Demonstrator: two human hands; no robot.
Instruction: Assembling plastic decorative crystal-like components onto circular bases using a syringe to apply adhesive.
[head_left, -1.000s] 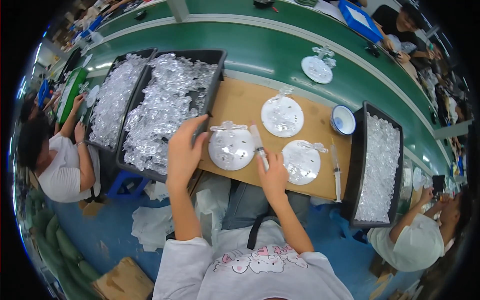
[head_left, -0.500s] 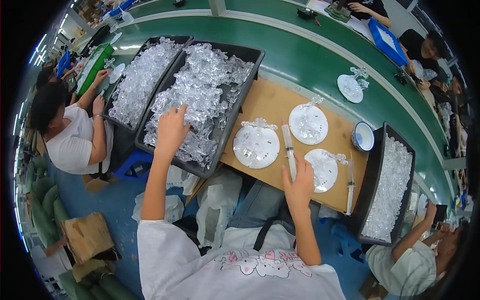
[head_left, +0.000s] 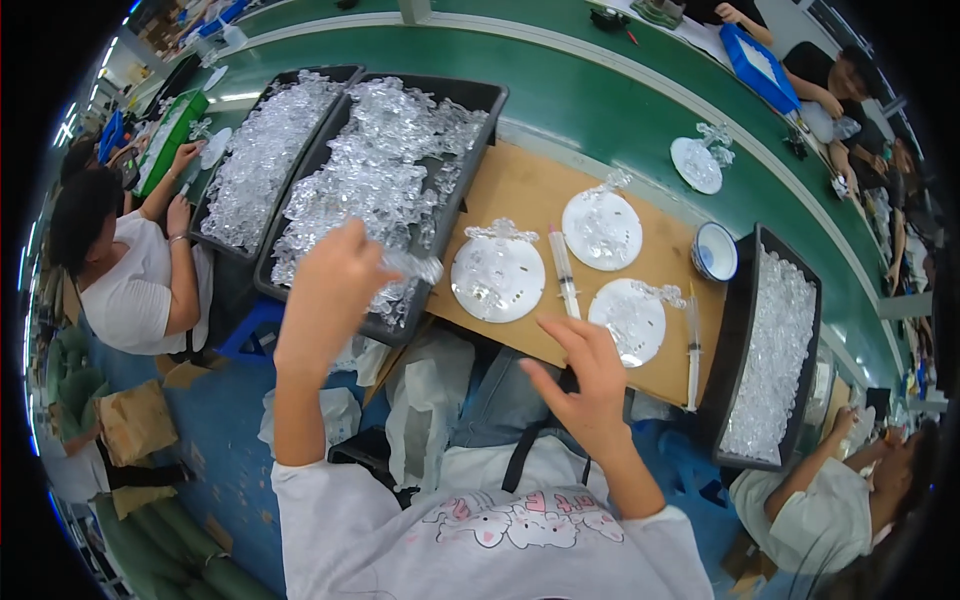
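Note:
My left hand (head_left: 335, 290) is raised over the near part of a black bin (head_left: 490, 105) heaped with clear plastic pieces (head_left: 375, 140). Its fingers are closed on one clear plastic piece (head_left: 418, 267), which juts out to the right and is a little blurred. Off the cardboard's near edge, my right hand (head_left: 592, 385) is held with its fingers apart and nothing in them. A syringe (head_left: 564, 268) lies just beyond those fingers. Three white discs with clear plastic pieces on them surround it: a left disc (head_left: 478, 290), a far disc (head_left: 615, 235) and a near disc (head_left: 640, 330).
On the cardboard (head_left: 515, 175) also lie a second syringe (head_left: 693, 350) and a blue-rimmed bowl (head_left: 715, 250). A black bin of small clear pieces (head_left: 770, 350) stands at right. Another white disc (head_left: 693, 170) lies on the green table. A co-worker (head_left: 140, 270) sits at left.
My left hand has come up and nearer from the bin, with a clear plastic piece now in its fingers. My right hand has drawn back from the syringe, and its fingers have spread.

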